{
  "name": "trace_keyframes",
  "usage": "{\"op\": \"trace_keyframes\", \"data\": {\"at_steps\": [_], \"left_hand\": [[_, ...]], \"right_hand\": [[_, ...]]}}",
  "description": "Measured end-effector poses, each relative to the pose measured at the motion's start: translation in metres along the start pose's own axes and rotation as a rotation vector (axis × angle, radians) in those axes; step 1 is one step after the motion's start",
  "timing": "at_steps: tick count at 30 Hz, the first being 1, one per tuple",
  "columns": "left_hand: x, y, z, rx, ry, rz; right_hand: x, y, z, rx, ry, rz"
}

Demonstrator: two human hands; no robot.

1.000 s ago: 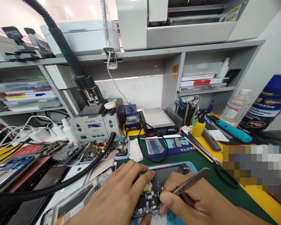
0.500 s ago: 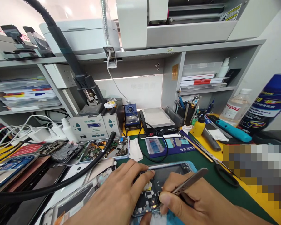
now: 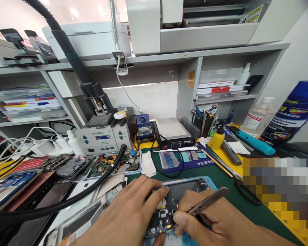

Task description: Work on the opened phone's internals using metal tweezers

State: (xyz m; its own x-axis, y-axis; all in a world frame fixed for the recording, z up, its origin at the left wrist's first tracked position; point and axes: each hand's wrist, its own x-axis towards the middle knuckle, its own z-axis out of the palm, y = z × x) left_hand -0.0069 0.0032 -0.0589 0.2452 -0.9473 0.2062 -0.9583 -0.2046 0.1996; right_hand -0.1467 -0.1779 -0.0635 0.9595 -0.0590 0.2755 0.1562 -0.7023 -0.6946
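An opened phone (image 3: 181,193) with its inner parts showing lies low in the head view, on the green mat. My left hand (image 3: 136,205) rests over its left side, fingers on the far edge and thumb at the near edge, gripping the frame. In my right hand (image 3: 200,215) are metal tweezers (image 3: 210,201), pinched between thumb and fingers. Their tips point down at the phone's near end, beside a small gold-coloured part; my fingers partly hide them. Under the phone's near end shows a light-blue, clear-looking sheet or cover (image 3: 186,239).
Phones and phone frames (image 3: 77,222) crowd the left, crossed by a black hose (image 3: 74,200). Behind stand a parts tray (image 3: 140,167), a hot-air station (image 3: 105,138) and a heating plate (image 3: 173,128). Scissors (image 3: 246,191), a yellow bottle (image 3: 217,139) and a spray can (image 3: 290,116) are right.
The tweezers' rear end has tilted slightly lower. My right hand has shifted barely to the left; my left hand stays on the phone.
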Motion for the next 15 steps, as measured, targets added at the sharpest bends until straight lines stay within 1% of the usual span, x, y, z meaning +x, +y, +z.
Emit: {"op": "trace_keyframes", "data": {"at_steps": [6, 10, 13, 15], "left_hand": [[0.0017, -0.0014, 0.0015, -0.017, -0.070, 0.015], [-0.0005, -0.0001, -0.0014, -0.006, -0.064, -0.002], [-0.0026, -0.0026, -0.0028, 0.031, -0.017, 0.031], [-0.0030, -0.0057, -0.0031, 0.050, 0.029, 0.077]], "right_hand": [[0.0019, -0.0051, -0.0059, 0.040, -0.023, 0.029], [0.0034, -0.0089, -0.0075, 0.036, -0.019, 0.051], [0.0028, -0.0070, -0.0075, 0.170, -0.028, 0.119], [0.0020, -0.0033, -0.0075, 0.319, 0.016, 0.187]]}}
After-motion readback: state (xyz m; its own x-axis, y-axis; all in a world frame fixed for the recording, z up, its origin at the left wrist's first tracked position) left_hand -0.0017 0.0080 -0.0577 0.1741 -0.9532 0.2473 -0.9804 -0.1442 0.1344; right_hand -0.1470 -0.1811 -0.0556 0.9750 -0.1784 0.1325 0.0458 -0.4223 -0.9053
